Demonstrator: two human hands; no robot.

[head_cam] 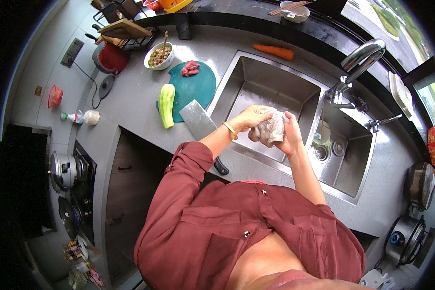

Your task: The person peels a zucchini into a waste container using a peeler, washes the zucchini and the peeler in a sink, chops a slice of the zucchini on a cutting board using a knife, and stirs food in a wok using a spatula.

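Between my two hands is a crumpled pale cloth, held above the larger steel sink basin. My left hand grips its upper left side, the fingers partly hidden behind it. On the cloth's right side, my right hand closes around it. A cleaver lies on the counter under my left forearm, its black handle towards me. The blade's tip end rests by a teal cutting board. Raw meat sits on that board, and a peeled pale-green gourd lies across its left edge.
A carrot lies behind the sink. The chrome faucet rises at the back, beside the smaller basin. A bowl of chopped food stands behind the board. Pots sit on the left hob; a rice cooker stands far right.
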